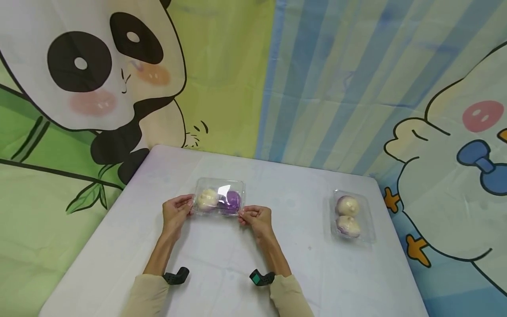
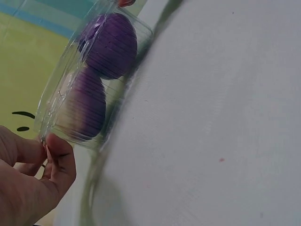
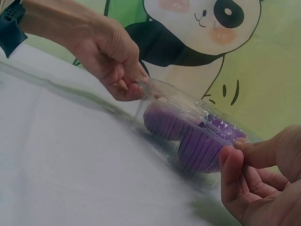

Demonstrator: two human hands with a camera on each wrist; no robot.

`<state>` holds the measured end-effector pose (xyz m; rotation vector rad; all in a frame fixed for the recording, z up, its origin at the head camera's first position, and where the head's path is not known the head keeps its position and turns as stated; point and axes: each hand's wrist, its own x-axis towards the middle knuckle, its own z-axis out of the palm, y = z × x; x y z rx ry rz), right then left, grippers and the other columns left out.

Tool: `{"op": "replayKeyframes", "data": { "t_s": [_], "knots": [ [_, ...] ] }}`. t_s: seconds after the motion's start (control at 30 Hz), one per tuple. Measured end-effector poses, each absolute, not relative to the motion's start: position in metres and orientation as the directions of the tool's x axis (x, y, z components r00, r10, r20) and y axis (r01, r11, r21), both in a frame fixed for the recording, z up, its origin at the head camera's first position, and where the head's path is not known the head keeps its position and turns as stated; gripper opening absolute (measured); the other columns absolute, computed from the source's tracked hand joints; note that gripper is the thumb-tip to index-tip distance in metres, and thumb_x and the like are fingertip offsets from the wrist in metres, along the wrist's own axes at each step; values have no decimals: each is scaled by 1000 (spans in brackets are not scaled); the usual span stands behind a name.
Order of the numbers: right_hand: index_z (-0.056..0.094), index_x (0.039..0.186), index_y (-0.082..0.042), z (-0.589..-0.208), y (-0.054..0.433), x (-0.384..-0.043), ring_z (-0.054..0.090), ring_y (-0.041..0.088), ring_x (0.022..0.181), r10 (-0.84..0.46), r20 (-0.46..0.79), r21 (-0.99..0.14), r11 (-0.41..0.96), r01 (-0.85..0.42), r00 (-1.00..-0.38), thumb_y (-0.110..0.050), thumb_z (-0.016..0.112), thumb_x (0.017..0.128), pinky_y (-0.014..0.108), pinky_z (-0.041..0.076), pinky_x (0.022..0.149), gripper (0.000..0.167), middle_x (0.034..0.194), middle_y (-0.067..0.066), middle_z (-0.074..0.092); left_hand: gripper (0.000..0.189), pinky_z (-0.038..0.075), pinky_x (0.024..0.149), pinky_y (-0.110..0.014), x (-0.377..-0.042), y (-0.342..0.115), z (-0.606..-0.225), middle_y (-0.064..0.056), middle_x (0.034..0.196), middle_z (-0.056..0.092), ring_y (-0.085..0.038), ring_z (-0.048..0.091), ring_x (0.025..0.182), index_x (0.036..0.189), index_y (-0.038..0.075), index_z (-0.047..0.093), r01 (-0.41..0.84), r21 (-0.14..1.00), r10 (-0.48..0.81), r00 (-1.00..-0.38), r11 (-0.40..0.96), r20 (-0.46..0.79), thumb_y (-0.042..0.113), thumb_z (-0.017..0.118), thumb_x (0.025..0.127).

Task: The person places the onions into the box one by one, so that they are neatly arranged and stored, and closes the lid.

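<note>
A clear plastic clamshell box holds two round, bun-like pieces, a cream-topped one on the left and a purple one on the right. My left hand pinches the box's near left corner between thumb and fingers. At the near right corner, my right hand pinches the rim the same way. The lid looks closed. Both wrist views show ridged purple sides on the pieces through the plastic. Whether the box's base touches the table cannot be told.
A second clear box lies on the right of the white table, with two cream and purple round pieces inside. Behind the table hangs a printed cloth with a panda and other cartoon figures.
</note>
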<state>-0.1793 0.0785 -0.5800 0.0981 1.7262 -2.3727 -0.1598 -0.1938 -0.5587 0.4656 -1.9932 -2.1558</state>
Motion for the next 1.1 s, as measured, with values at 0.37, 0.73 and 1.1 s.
{"op": "replayKeyframes", "data": {
  "t_s": [0.37,0.73,1.1],
  "knots": [
    [76,103,4,-576,89,-180,77,11,69,-175,-176,-949,-230,214,-969,-11,80,100,22,66,65,15,83,6,82,38,63,71,-15,-161,-199,-558,3,106,77,0,70,83,141,-13,64,-124,989,-275,-951,-81,-141,4,68,107],
    [72,122,15,-564,102,-179,82,29,89,5,-171,-985,-18,171,-985,-39,62,113,36,70,84,55,110,32,78,41,66,81,-22,-163,-207,-555,-24,129,76,1,72,88,143,-7,65,-131,978,-240,-967,161,-90,23,55,116],
    [72,121,14,-552,119,-183,76,46,101,146,-11,-990,137,31,-989,-38,59,114,49,67,94,53,111,32,76,44,55,74,-8,-175,-212,-539,-24,129,76,-6,69,95,139,2,70,-54,918,-329,-940,393,86,36,57,114]
  ]
}}
